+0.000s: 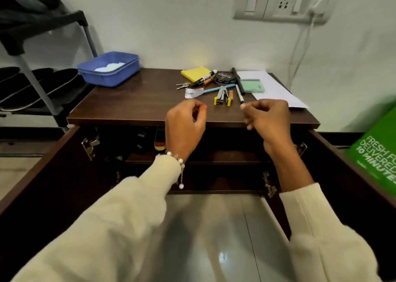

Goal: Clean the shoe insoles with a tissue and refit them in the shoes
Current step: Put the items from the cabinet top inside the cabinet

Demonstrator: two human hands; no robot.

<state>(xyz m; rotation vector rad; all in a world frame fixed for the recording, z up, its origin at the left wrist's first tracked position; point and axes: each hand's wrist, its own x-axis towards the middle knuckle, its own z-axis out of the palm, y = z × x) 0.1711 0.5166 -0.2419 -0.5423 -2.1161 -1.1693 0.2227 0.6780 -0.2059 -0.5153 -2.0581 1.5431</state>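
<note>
Left hand: left hand is raised in front of the cabinet top's front edge, fingers loosely curled toward the thumb, nothing visible in them.
Right hand: right hand is raised level with it, just right of centre, fingers curled inward, nothing visible in its grasp; motion blur softens the fingers.
Wrists: cream sleeves cover both arms; a bead bracelet hangs at the left wrist.
Cabinet: dark wooden cabinet stands against the wall, both doors swung open toward the camera.
Inside: shoes sit on the upper shelf, dim and hard to make out; whether insoles are in them cannot be told.
Top, centre: keys, yellow sticky pad, black marker, round tin, stapler, pens and a scrap of white paper lie clustered beyond the hands.
Top, right: green booklet lies on white sheets.
Top, left: blue tub at the back corner holds white tissue.
Left: rack beside the cabinet carries dark shoes.
Right: green bag with white lettering at the frame edge.
Wall: switch panel with a white cable hanging down.
Floor: glossy pale tiles below the arms.
</note>
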